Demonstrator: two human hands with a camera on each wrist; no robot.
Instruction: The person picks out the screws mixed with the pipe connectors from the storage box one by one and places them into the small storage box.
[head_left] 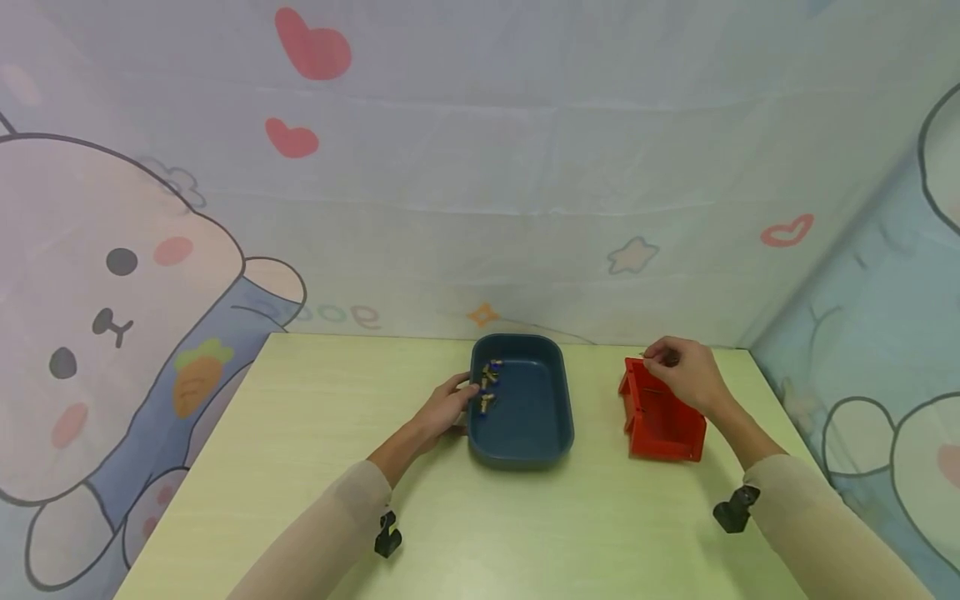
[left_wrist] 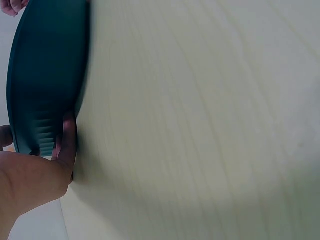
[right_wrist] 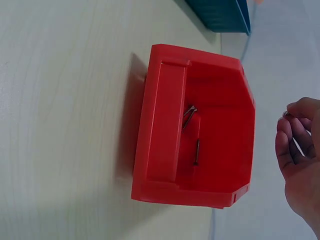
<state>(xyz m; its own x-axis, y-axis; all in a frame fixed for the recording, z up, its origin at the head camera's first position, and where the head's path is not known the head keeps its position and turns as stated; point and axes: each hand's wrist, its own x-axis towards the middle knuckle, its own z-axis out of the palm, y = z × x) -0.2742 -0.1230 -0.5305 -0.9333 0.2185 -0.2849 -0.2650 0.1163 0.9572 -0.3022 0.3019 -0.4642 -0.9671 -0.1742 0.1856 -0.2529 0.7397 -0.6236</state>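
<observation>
A dark blue plastic tray (head_left: 522, 454) stands mid-table. My left hand (head_left: 442, 410) grips its left wall, thumb at the rim and fingers along the outside; the left wrist view shows this hand (left_wrist: 37, 175) against the tray's end. Several small brass-coloured pieces with blue parts (head_left: 487, 379) lie inside along that wall. To the right, a red plastic bin (head_left: 667, 425) holds a few thin metal screws (right_wrist: 197, 152). Over the bin's far edge, my right hand (head_left: 684, 371) pinches a small metal screw (right_wrist: 286, 114) between thumb and forefinger, mostly hidden by the fingertips.
The light wood-grain table (head_left: 360, 358) ends at a printed cloth backdrop (head_left: 480, 192) behind. Another cloth (head_left: 885, 333) hangs along the right edge. A strip of table separates the tray and the bin. A small black device sits at each sleeve cuff.
</observation>
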